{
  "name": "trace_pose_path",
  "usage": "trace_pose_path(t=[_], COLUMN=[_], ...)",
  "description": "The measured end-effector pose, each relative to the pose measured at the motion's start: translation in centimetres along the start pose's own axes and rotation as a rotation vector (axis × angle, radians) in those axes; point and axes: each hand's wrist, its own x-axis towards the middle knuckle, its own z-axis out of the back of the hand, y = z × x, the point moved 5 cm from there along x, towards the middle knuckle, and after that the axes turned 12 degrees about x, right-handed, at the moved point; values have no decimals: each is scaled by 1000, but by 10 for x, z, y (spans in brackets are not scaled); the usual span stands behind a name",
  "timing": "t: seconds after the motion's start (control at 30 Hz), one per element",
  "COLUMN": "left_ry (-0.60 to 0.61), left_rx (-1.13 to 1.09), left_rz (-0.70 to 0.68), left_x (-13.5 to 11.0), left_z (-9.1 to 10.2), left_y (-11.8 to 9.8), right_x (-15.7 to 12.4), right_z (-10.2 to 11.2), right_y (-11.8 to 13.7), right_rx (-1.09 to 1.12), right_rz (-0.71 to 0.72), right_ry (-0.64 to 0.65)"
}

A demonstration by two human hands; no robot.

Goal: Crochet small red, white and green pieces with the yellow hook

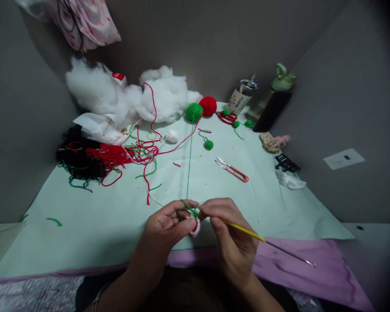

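Between thumb and fingers my left hand (pixel 169 223) pinches a small crochet piece (pixel 196 227), white at the rim with red inside and green on top. Green yarn (pixel 188 173) loops over the left fingers and runs back to a green yarn ball (pixel 194 112). My right hand (pixel 232 236) is closed around a crochet hook (pixel 247 230) with a yellow grip. The hook's front tip meets the green stitches, while its bare metal end points down to the right. A thin white strand trails leftward from the piece.
Thread snips (pixel 232 169) lie ahead, right of centre. A red yarn ball (pixel 208 106), white stuffing (pixel 164 95) and a pen cup (pixel 238 97) stand at the back. Tangled red yarn (pixel 117 154) spreads on the left. Red-handled scissors (pixel 227 117) lie near small green balls.
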Motion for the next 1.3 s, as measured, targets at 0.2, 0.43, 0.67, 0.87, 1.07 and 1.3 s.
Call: trace_pose_path(t=[0.2,0.43,0.67,0.87,1.07,1.3], left_ry=[19,-19,-85,-44,-28,12], left_rx=[-15,-61,-27,8,-1,-6], left_rz=[40,60,42,39,49,41], left_x=[4,2,-1,3,4,2], left_z=[2,5,6,6,4,1], left_y=[2,2,-3,-1,-3,-3], right_x=[3,5,5,4,3,3], right_z=[0,6,6,4,5,3], right_y=[2,2,10,11,8,10], right_rx=[-69,15,49,11,19,13], right_rz=[41,-27,-2,-4,-3,-11], right_ry=[-20,-39,-47,20,18,35])
